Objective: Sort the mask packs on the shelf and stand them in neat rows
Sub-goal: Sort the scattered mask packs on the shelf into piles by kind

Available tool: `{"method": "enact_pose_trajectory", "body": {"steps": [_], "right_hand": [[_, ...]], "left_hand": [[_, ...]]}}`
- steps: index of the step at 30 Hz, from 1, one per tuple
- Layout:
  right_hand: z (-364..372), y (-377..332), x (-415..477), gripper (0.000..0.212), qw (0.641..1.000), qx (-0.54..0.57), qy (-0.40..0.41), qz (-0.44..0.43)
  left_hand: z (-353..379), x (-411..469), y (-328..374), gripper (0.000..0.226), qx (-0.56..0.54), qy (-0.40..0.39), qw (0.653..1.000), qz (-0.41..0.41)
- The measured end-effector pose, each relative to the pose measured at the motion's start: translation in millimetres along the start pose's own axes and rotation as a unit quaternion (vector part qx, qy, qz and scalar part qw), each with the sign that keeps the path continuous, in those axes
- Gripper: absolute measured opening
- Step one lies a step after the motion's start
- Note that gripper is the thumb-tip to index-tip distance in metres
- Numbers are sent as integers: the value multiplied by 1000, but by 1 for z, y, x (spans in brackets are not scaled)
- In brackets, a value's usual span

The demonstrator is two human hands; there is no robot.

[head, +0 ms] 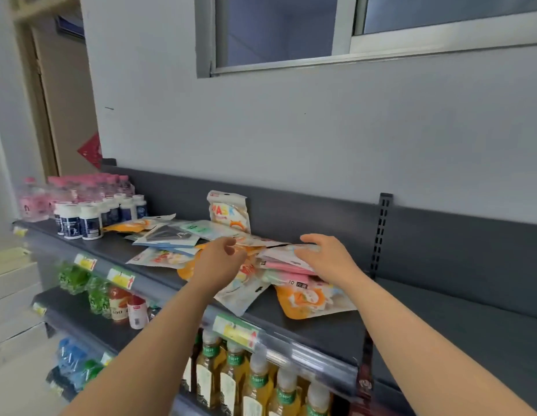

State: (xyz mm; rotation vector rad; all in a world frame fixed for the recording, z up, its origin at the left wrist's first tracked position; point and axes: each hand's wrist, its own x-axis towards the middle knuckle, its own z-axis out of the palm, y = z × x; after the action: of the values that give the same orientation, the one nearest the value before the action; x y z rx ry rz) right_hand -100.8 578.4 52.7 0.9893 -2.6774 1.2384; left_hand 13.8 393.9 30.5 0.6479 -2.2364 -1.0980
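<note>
Presses spread right hand (324, 255) on flat pink-and-white plastic mask packs (286, 267) lying 9-to-3 o'clock; left hand (222, 255) curled at 9, hold unclear.

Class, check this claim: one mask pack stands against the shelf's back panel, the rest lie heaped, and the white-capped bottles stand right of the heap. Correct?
No. The head view shows the white-capped bottles left of the heap, not right; one mask pack does stand against the back panel.
</note>
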Motion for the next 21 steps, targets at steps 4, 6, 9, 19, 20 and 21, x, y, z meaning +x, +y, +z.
{"method": "enact_pose_trajectory", "body": {"steps": [4, 6, 9, 19, 20, 21], "right_hand": [[49, -35, 40, 48, 1000, 2, 2, 7], [71, -50, 60, 48, 1000, 6, 8, 21], [99, -69, 86, 50, 999, 3, 16, 41], [170, -102, 164, 42, 999, -27, -18, 40], [176, -104, 172, 43, 999, -23, -24, 36], [182, -106, 180, 45, 999, -24, -31, 33]], "left_hand": [[-45, 48, -45, 50, 24, 3, 1000, -13], [-64, 73, -65, 49, 34, 1, 999, -16], [-89, 107, -92, 49, 55, -9, 998, -16], [-120, 190, -148, 45, 56, -1, 998, -34], [-123, 197, -153, 48, 60, 4, 997, -36], [-126, 203, -159, 51, 66, 11, 997, -41]]}}
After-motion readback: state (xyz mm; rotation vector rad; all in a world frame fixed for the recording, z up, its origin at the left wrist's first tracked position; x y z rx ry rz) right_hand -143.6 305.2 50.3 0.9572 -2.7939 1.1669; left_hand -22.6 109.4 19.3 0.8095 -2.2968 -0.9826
